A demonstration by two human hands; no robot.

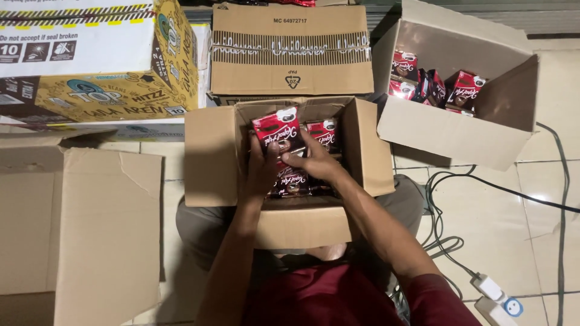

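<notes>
**Hidden and cut off**

The open box [289, 158] hides its lower sachets behind the left hand [263, 166] and right hand [314, 162]. The side box [454, 130] wall covers most packets inside. The flat carton [78, 235] and power strip [496, 302] run off the frame.

It looks like a shop's stockroom or packing spot on a tiled floor [513, 229]. Cardboard cartons [290, 54] stand stacked and open all around, two of them holding many identical red sachets [462, 87], and a power strip [492, 293] with cables lies alongside.
</notes>
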